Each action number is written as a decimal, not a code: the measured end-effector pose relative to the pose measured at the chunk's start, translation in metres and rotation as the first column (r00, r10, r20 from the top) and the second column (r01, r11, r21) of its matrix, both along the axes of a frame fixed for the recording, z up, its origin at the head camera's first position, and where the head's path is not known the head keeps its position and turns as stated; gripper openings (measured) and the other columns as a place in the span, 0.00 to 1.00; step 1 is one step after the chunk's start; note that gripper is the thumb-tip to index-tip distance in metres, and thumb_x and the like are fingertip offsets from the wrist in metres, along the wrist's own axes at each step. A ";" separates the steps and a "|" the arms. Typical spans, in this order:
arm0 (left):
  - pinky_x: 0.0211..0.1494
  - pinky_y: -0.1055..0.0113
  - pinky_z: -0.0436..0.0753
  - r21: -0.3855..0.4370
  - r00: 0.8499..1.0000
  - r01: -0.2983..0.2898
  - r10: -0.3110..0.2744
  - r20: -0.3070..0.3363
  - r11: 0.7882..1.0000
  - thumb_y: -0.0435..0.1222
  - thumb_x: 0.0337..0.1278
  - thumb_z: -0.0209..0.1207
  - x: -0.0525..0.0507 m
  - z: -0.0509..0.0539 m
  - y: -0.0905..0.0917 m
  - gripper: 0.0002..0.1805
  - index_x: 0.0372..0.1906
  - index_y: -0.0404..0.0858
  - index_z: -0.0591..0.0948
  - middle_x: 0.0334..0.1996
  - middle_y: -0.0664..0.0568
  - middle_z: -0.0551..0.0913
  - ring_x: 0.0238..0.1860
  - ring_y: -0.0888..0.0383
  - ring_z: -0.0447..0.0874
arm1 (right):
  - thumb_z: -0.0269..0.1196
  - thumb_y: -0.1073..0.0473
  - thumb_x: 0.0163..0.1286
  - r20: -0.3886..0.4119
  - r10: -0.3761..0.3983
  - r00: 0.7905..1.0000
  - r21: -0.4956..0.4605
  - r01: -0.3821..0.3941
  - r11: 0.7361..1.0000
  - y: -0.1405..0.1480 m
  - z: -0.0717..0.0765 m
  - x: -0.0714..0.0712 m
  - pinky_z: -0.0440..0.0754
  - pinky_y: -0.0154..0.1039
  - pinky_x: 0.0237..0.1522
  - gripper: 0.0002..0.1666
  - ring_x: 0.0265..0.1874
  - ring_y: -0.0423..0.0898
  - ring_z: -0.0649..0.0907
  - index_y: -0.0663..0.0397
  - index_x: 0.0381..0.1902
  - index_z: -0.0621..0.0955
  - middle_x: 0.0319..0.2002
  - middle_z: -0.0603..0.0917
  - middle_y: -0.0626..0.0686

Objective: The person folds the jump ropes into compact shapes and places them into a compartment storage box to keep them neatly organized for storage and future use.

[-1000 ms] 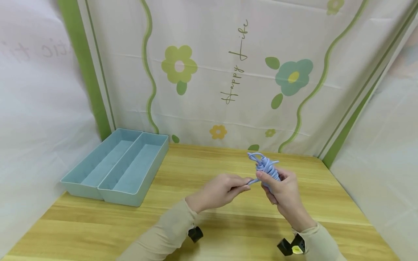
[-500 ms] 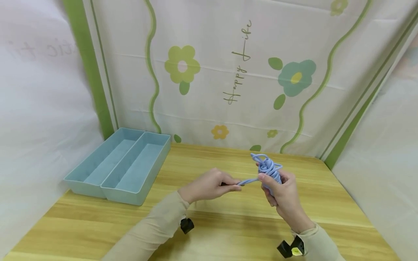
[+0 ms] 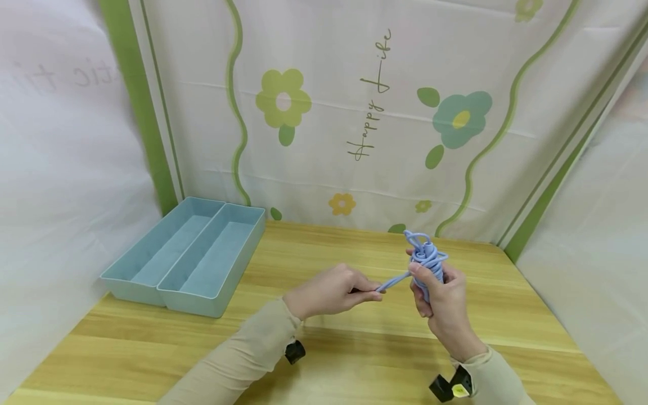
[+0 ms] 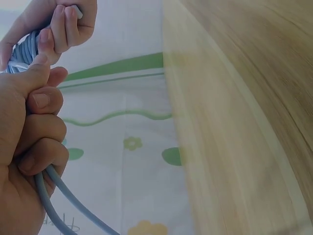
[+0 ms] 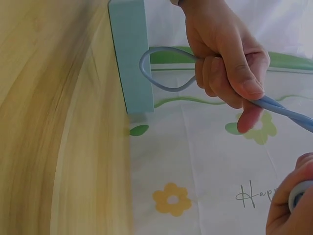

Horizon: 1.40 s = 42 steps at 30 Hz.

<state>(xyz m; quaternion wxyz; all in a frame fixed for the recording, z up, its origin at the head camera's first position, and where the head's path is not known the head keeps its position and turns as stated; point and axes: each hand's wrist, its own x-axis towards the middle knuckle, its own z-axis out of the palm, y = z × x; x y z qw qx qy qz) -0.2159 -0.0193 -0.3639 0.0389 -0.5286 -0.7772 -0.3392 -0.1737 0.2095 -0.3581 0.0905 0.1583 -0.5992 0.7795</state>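
A light-blue jump rope (image 3: 430, 261) is wound into a thick bundle, with two tube-like ends at its top and a small loop sticking up. My right hand (image 3: 445, 304) grips this bundle above the table, thumb across the front. To its left, my left hand (image 3: 329, 292) pinches a doubled, twisted length of the rope drawn out from the bundle. In the right wrist view, a loop of rope (image 5: 142, 63) comes out behind the left hand (image 5: 225, 58). Two strands (image 4: 83, 205) hang below the left hand's curled fingers in the left wrist view.
Two long light-blue trays (image 3: 217, 312) stand side by side at the back left of the wooden table (image 3: 329, 242). A flower-printed white curtain (image 3: 314, 163) closes off the back, with white fabric at both sides. Black wrist cameras (image 3: 295, 352) sit at both sleeves.
My left hand first drew left, lengthening the rope between the hands, then shifted slightly right. The right hand has tilted the bundle more upright and moved it a little right.
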 end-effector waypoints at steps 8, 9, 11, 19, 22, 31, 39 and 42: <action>0.19 0.77 0.62 -0.014 0.997 0.009 -0.008 0.076 1.000 0.39 0.68 0.59 -0.008 -0.002 -0.008 0.12 0.47 0.38 0.88 0.38 0.58 0.87 0.15 0.73 0.59 | 0.60 0.69 0.71 0.020 0.069 0.997 0.070 -0.071 0.995 -0.001 -0.001 -0.001 0.53 0.43 0.02 0.16 0.04 0.39 0.64 0.69 0.55 0.78 0.14 0.74 0.51; 0.19 0.77 0.62 -0.014 0.995 0.016 -0.014 0.101 1.000 0.39 0.68 0.59 -0.010 -0.002 -0.009 0.12 0.46 0.38 0.88 0.38 0.58 0.87 0.15 0.73 0.58 | 0.60 0.69 0.71 0.016 0.087 0.996 0.082 -0.088 0.993 -0.001 -0.002 -0.001 0.53 0.44 0.02 0.15 0.05 0.39 0.64 0.69 0.54 0.79 0.14 0.74 0.51; 0.18 0.76 0.61 -0.018 0.989 0.022 -0.019 0.148 1.000 0.39 0.67 0.60 -0.014 -0.002 -0.012 0.11 0.44 0.39 0.89 0.36 0.60 0.87 0.14 0.71 0.56 | 0.59 0.70 0.71 0.000 0.136 0.991 0.093 -0.135 0.986 0.000 -0.003 -0.001 0.52 0.45 0.02 0.15 0.04 0.41 0.63 0.70 0.54 0.79 0.14 0.74 0.51; 0.16 0.70 0.59 0.029 0.939 0.026 -0.034 0.343 0.999 0.42 0.65 0.62 -0.026 -0.005 -0.019 0.09 0.36 0.44 0.90 0.19 0.58 0.82 0.12 0.62 0.55 | 0.57 0.71 0.71 -0.016 0.203 0.979 0.112 -0.200 0.973 0.001 -0.005 -0.001 0.51 0.45 0.02 0.18 0.04 0.42 0.61 0.73 0.57 0.76 0.14 0.74 0.51; 0.16 0.69 0.60 0.061 0.925 0.038 -0.059 0.376 0.997 0.41 0.66 0.62 -0.027 -0.005 -0.021 0.08 0.35 0.46 0.90 0.20 0.58 0.84 0.12 0.59 0.57 | 0.58 0.70 0.71 0.000 0.196 0.981 0.124 -0.195 0.973 0.001 -0.005 -0.002 0.51 0.45 0.02 0.19 0.04 0.41 0.61 0.73 0.58 0.76 0.14 0.74 0.51; 0.18 0.68 0.63 0.103 0.904 0.057 -0.095 0.417 0.993 0.39 0.69 0.59 -0.032 -0.012 -0.029 0.09 0.41 0.45 0.89 0.24 0.56 0.85 0.15 0.58 0.63 | 0.59 0.72 0.69 -0.037 0.211 0.977 0.132 -0.204 0.970 -0.002 -0.006 -0.003 0.52 0.46 0.01 0.16 0.03 0.45 0.60 0.67 0.54 0.81 0.13 0.74 0.52; 0.14 0.68 0.59 0.022 0.881 0.015 -0.023 0.472 1.000 0.42 0.68 0.60 -0.038 -0.009 -0.026 0.15 0.26 0.45 0.89 0.35 0.57 0.87 0.10 0.58 0.56 | 0.63 0.77 0.64 -0.124 0.236 0.964 0.300 -0.190 0.935 -0.002 -0.010 0.001 0.60 0.39 0.01 0.07 0.04 0.45 0.63 0.66 0.39 0.81 0.14 0.73 0.52; 0.13 0.68 0.60 -0.016 0.884 -0.019 0.024 0.467 1.000 0.42 0.68 0.61 -0.038 -0.007 -0.024 0.15 0.24 0.46 0.89 0.34 0.57 0.88 0.09 0.59 0.57 | 0.66 0.75 0.63 -0.137 0.209 0.968 0.409 -0.137 0.902 -0.001 -0.011 0.001 0.64 0.37 0.03 0.10 0.06 0.41 0.66 0.66 0.43 0.82 0.16 0.75 0.51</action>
